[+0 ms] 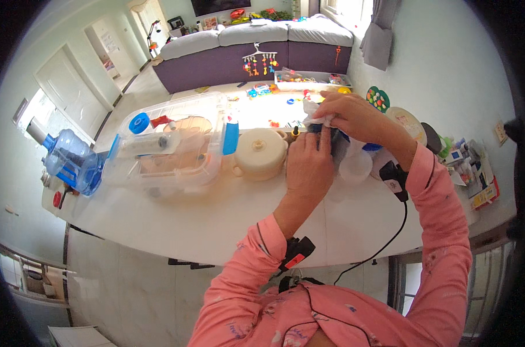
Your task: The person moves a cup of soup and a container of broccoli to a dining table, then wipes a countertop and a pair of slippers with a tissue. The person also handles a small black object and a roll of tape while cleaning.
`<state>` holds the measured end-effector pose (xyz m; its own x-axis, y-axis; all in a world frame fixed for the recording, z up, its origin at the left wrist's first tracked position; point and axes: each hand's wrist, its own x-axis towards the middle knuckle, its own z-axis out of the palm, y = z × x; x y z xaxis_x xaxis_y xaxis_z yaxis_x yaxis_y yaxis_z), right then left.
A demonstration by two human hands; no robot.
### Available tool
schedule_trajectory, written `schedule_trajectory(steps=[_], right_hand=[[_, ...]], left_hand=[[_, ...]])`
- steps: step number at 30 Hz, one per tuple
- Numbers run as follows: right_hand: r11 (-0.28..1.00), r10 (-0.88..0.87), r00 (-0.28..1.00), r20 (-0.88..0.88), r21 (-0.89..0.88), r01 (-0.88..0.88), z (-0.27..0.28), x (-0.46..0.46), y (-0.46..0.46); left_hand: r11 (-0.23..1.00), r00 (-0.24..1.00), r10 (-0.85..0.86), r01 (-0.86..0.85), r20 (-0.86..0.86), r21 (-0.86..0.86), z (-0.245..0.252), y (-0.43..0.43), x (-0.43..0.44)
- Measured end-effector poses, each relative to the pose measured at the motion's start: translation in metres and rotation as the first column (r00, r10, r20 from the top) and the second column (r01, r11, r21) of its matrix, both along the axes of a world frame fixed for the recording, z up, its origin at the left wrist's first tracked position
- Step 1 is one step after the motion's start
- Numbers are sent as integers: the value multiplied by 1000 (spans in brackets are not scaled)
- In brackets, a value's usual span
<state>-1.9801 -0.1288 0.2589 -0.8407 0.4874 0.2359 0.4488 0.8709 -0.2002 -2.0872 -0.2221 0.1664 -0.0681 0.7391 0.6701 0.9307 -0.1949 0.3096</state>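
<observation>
My right hand (353, 116) pinches a crumpled white tissue (313, 113) above the far part of the table. Just below it, my left hand (311, 167) grips a dark, glossy object (339, 149), its fingers stretched along the side. Both hands cover much of this object, so its kind is unclear. A cream lidded pot (261, 154) stands close by on the left. Right of my left hand is a translucent white round container (355, 165). A small dark bottle with a yellow part (295, 131) shows behind my left fingers.
On the white table (193, 221) are a clear plastic storage box (180, 173) and a blue water jug (81, 162). A black device with a cable (394, 180) lies near my right forearm. Assorted goods (466, 167) crowd the right end. Toys and a sofa (201, 65) are beyond.
</observation>
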Motion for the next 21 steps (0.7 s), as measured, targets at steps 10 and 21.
schedule_trajectory(steps=[10,21], right_hand=[[993,113,993,23,-47,-112,9,-4,14],[988,-3,1000,-3,157,4,-3,-14,18]], left_hand=[[989,995,-42,29,86,147,-1,5,-1],[991,1000,-8,7,7,136,2,5,4]])
